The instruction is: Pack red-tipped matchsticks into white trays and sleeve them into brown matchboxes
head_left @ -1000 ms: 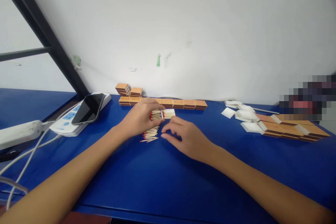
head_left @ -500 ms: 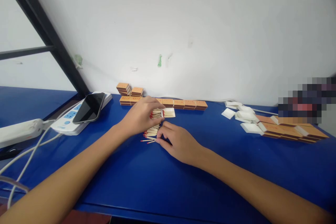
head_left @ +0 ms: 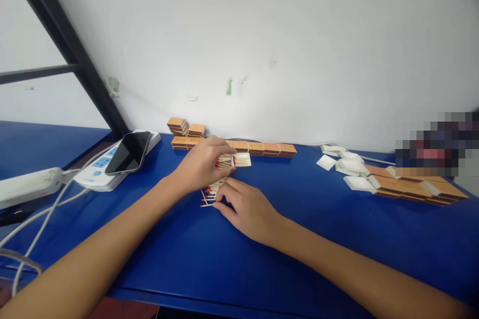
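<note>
On the blue table (head_left: 232, 259), my left hand (head_left: 200, 165) rests curled over a white matchbox tray (head_left: 239, 160) half filled with red-tipped matches; its fingers press on the matches in the tray. Just below lies a loose pile of matches (head_left: 210, 192). My right hand (head_left: 247, 208) lies on the table at the pile's right edge, fingers bent and pinching at the matches there.
A row of orange matchboxes (head_left: 262, 148) runs along the wall, with a small stack (head_left: 185, 127) at its left. White trays (head_left: 344, 164) and orange sleeves (head_left: 411, 184) lie at the right. A phone (head_left: 129, 152) rests on a power strip (head_left: 95, 174) with cables at the left.
My right hand slid left and toward me, from beside the tray down to the loose match pile. My left hand stayed on the tray.
</note>
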`<state>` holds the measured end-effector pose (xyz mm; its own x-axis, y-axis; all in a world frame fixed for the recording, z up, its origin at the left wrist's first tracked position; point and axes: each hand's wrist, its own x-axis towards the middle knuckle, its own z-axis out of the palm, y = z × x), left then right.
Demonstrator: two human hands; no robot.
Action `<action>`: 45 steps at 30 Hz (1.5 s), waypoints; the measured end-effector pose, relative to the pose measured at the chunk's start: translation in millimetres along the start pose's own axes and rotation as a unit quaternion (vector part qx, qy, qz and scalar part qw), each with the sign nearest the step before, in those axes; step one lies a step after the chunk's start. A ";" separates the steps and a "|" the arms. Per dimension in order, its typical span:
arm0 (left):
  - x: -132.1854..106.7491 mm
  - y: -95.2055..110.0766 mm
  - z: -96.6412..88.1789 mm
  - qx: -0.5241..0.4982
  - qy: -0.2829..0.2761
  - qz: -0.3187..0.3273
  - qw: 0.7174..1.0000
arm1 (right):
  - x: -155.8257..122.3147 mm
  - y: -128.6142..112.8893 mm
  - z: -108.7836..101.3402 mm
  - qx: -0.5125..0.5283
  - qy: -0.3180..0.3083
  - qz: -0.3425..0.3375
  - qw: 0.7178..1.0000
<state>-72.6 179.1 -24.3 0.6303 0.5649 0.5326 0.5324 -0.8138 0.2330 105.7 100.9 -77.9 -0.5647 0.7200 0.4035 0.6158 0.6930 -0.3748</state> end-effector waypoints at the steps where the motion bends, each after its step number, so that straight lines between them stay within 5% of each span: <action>1: 0.1 0.4 0.0 -0.002 0.000 0.001 1.000 | -0.1 0.2 1.0 0.004 0.003 0.002 1.000; 17: -3.8 -8.1 0.5 0.021 -0.015 0.001 1.000 | -12.1 15.5 -23.2 -0.066 -0.066 0.002 0.996; 27: -1.4 6.6 0.4 -0.047 -0.012 0.006 0.999 | -2.9 52.9 -64.1 -0.068 0.107 0.072 0.989; 37: 0.9 7.3 -4.1 -0.062 -0.005 -0.010 0.998 | -4.5 40.0 -55.4 0.004 0.129 0.011 0.992; 45: 0.3 0.4 -1.9 -0.032 0.006 -0.012 0.999 | -3.7 21.6 -23.1 -0.001 -0.019 -0.031 0.999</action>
<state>-73.3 178.7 -22.5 0.6102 0.5833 0.5360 0.5100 -0.8070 0.2977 133.7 112.4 -68.2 -0.6214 0.6772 0.3940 0.5802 0.7357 -0.3493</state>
